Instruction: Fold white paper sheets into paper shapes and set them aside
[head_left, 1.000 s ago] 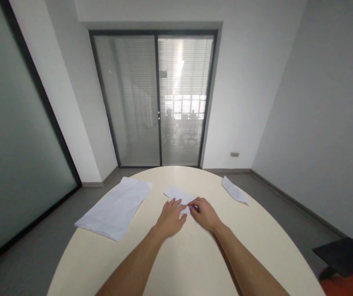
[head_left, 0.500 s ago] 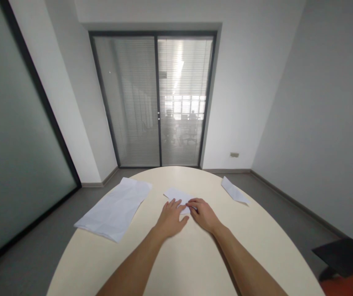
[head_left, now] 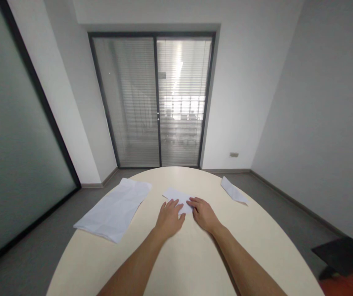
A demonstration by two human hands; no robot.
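Note:
A small folded white paper (head_left: 176, 195) lies on the round cream table (head_left: 195, 255) in front of me. My left hand (head_left: 169, 218) lies flat on the paper's near left part, fingers stretched out. My right hand (head_left: 204, 213) rests on the paper's near right edge with its fingers curled down against it. The near half of the paper is hidden under both hands.
A stack of large white sheets (head_left: 114, 207) lies at the table's left edge. Another folded white paper (head_left: 233, 190) sits at the far right edge. Glass sliding doors (head_left: 156, 100) with blinds stand beyond the table. A dark chair (head_left: 344, 255) is at the lower right.
My right hand's fingers have slid slightly along the paper's edge and flattened. The left hand has stayed pressed on the paper.

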